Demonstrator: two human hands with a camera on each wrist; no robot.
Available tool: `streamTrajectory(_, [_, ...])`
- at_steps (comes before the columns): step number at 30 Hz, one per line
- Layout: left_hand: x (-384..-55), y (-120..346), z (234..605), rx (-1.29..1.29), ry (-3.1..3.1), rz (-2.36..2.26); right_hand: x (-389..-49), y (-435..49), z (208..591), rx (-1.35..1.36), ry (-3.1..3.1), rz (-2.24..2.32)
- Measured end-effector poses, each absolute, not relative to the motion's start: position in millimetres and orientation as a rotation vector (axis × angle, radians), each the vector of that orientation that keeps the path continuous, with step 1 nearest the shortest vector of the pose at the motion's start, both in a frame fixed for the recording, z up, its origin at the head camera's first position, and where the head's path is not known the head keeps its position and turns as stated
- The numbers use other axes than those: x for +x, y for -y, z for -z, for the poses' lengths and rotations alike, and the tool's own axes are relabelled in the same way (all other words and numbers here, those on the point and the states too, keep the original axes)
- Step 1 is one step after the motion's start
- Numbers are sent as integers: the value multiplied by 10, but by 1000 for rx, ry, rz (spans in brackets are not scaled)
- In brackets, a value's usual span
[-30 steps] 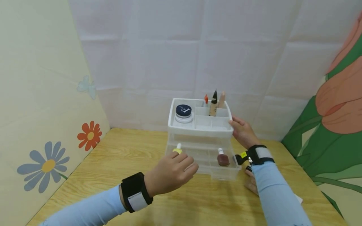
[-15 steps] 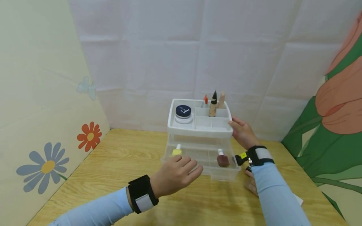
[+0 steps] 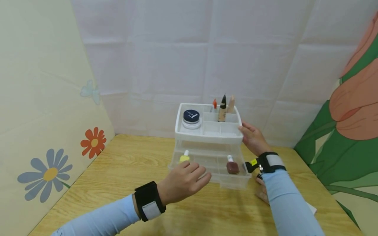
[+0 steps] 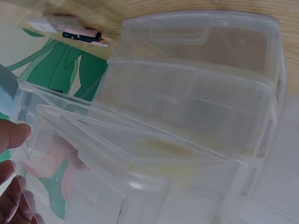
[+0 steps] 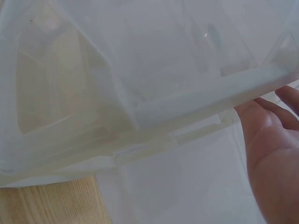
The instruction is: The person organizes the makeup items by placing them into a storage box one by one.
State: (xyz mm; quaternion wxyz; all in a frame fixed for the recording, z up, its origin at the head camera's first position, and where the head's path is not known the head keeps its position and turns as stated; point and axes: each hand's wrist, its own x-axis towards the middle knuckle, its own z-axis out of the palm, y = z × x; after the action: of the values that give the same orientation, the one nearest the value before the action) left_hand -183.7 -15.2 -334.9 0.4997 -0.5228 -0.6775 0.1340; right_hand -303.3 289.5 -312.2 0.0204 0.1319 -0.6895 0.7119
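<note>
The clear drawer [image 3: 208, 160] projected from the organizer [image 3: 209, 139] toward the person, its long axis apparently side to side; the left hand [image 3: 183, 183], nearer, had thumb and curled fingers clamped on its front edge. The right hand [image 3: 254, 139] gripped the organizer's right upper side. The drawer was transparent, holding a yellow bottle [image 3: 184, 158] left and a dark red bottle [image 3: 232, 167] right.

The head camera looks forward and down from above, farthest back, with the organizer [image 3: 208, 139] mid-frame. The left-wrist one faces its clear drawers [image 4: 182, 91] close up, the picture turned so the table [image 4: 105, 10] runs along the top. The right-wrist view is close too, table at lower left. Head and left-wrist views share painted leaves [image 4: 60, 72].
</note>
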Motion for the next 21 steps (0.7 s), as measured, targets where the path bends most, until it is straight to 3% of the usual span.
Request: streamTrajectory(21, [-2059,90,3316,-1240,1652,-301,-2997,-2873,3105,405,2152,-2192])
